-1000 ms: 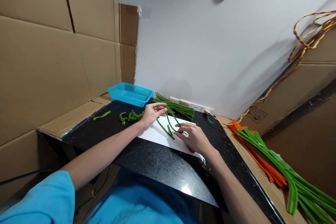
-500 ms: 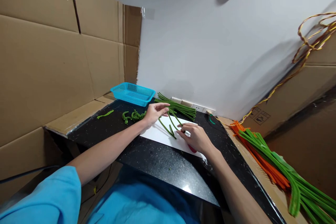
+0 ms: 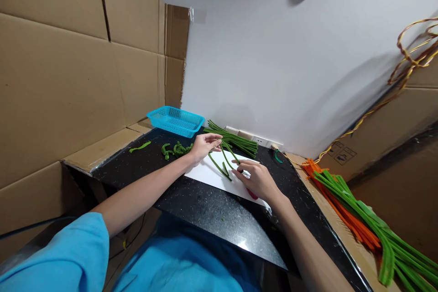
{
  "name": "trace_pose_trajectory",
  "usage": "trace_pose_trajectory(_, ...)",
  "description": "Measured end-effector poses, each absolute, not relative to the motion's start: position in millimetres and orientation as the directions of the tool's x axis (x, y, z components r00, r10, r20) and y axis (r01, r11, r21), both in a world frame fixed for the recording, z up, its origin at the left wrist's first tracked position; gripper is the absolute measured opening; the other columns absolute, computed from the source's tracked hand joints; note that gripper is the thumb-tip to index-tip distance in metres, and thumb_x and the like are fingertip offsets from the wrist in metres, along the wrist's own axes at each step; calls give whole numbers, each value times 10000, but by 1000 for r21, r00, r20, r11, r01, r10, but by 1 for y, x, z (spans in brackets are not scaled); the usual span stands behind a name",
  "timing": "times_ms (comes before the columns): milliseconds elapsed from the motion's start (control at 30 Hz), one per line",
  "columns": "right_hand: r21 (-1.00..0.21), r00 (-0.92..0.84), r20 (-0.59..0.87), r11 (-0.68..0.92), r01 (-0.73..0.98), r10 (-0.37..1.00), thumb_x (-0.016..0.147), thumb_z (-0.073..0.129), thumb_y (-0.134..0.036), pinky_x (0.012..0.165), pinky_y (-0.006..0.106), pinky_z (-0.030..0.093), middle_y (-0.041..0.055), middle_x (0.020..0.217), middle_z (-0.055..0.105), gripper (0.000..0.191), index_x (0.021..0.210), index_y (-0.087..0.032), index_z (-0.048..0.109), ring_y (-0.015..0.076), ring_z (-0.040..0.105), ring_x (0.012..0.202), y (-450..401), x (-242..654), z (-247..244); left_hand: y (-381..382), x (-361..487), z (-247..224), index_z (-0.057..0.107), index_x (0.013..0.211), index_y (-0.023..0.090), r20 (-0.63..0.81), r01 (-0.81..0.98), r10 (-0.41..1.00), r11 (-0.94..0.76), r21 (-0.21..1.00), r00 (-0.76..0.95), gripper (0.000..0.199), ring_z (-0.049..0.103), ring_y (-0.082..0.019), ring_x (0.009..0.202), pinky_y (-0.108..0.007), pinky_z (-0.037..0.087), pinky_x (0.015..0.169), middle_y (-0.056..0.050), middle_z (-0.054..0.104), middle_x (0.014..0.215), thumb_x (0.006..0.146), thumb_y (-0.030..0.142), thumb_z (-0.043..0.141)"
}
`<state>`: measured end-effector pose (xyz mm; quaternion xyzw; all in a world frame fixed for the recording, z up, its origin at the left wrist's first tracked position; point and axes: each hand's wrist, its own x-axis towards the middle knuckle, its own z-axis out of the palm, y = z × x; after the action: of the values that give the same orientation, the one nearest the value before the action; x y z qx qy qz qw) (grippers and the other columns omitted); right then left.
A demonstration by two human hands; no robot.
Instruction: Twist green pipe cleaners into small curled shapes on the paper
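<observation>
My left hand [image 3: 204,147] pinches the upper end of a dark green pipe cleaner [image 3: 230,149] between thumb and fingertips. Its lower end runs down to my right hand [image 3: 257,177], whose thumb and fingers close on it. Beneath both hands lies a white sheet [image 3: 205,174], with a loose pipe cleaner [image 3: 217,164] and a shorter piece on it. Something with a red handle [image 3: 252,195] shows partly under my right hand; the rest of it is hidden. Left of my left hand sit several curled green pieces [image 3: 178,148].
A blue basket [image 3: 176,123] stands at the back left, beside a bundle of dark green pipe cleaners [image 3: 239,141]. A light green strip [image 3: 139,147] lies on the black tabletop [image 3: 205,205]. Orange [image 3: 356,223] and bright green bundles [image 3: 369,223] line the right edge, near cardboard [image 3: 386,141].
The view has shifted slightly, so everything sits a little further right. Both hands keep their hold on the pipe cleaner, with hardly any movement between them.
</observation>
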<state>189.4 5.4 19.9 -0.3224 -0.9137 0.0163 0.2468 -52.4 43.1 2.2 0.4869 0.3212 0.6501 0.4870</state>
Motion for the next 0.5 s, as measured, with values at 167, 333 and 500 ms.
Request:
trace_pose_trajectory(167,-197,-679,424,793,577,599,1011,607,-309,920,376,581,38,1155,781,249,780,-242,673,240,732,1127,6,190,19,42,-52,5,756,918,115,307,-322,951,-305,896,-46,279,685,-134,672,-327,650,703,-59,720,803,753,287,901)
trace_pose_trajectory(333,-199,-677,421,790,580,604,1011,603,-309,875,350,585,40,1100,785,255,772,-243,658,240,735,1124,6,190,19,46,-57,4,743,876,103,301,-286,953,-297,911,-33,260,684,-135,640,-326,650,666,-63,714,779,775,294,887)
trace_pose_trajectory(500,-175,-675,427,787,591,602,1016,599,-338,857,348,577,49,1159,765,235,815,-242,676,242,741,1076,8,190,17,49,-61,3,740,853,99,249,-259,968,-247,934,-28,245,716,-159,672,-324,655,665,-90,739,793,784,284,885)
